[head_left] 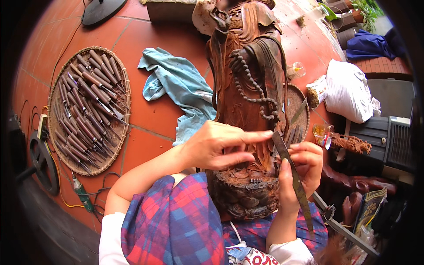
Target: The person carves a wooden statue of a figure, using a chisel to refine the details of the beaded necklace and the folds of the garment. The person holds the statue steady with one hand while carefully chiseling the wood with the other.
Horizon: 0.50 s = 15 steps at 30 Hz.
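A long, flat, dark metal strip (295, 179), like a file or a blade, slants across my right hand (307, 170). The right thumb presses on its face and the fingers close behind it. My left hand (216, 145) has its index finger stretched to the strip's upper end, the fingertip at or touching it. The left thumb stands apart and that hand grips nothing. Just beyond both hands rises a carved wooden statue (251, 79) in robes with a string of beads. Its carved base (243, 194) sits close to my lap, partly hidden by my arms.
At left, a round woven tray (53, 101) bears many wooden-handled carving tools. A light blue cloth (176, 84) lies on the tiled floor, with a green power tool (83, 194) and cords nearby. To the right are a white sack (351, 90), a glass jar (297, 70) and a metal bar (349, 234).
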Available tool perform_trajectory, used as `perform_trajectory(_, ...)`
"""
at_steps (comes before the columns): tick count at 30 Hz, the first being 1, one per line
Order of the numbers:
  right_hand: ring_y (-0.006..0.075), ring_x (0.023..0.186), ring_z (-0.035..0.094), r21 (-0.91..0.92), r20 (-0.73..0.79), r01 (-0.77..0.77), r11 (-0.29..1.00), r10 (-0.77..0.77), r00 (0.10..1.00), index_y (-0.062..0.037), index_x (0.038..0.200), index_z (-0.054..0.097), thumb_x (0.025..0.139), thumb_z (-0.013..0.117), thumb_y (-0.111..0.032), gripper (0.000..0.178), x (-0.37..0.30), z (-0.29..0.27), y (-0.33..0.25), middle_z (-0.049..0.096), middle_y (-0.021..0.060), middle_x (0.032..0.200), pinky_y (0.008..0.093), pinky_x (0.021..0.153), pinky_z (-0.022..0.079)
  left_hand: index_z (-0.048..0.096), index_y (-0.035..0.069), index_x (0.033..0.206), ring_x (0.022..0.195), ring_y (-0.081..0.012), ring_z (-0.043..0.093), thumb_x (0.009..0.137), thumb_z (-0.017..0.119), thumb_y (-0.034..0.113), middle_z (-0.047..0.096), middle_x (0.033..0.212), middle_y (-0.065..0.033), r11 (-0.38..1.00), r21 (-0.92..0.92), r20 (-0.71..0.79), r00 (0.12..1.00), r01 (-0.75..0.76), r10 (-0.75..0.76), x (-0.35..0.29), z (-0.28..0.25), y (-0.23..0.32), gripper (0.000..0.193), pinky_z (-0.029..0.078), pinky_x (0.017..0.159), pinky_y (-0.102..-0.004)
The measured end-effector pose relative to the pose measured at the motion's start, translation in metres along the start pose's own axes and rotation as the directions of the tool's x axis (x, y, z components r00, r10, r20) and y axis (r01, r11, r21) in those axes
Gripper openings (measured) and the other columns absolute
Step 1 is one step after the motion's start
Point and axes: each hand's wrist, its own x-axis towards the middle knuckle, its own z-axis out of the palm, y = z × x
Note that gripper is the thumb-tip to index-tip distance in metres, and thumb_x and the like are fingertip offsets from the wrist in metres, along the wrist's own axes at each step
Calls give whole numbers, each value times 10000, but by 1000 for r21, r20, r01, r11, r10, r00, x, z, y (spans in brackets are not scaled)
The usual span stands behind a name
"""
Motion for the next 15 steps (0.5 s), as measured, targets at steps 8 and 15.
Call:
perform_trajectory(8,191,742,678,64,367,-128,990,96,925,13,824,697,809,706,8,17,11,10,1,666,108,773,277,635,523,729,107,998,699,-202,614,779,774,200,648,753,-42,922,307,-90,957,-237,276,15,-3,-8,243,492,635,-328)
perform_trajectory(15,105,544,489,359,180,70,931,-142,973,-20,849,601,981,577,-312,322,89,62,-14,554,25,651,232,508,372,675,37,853,672,-244,659,789,742,69,668,748,-98,995,92,-147,989,24,-10,23,-15,-3,99,497,606,-323)
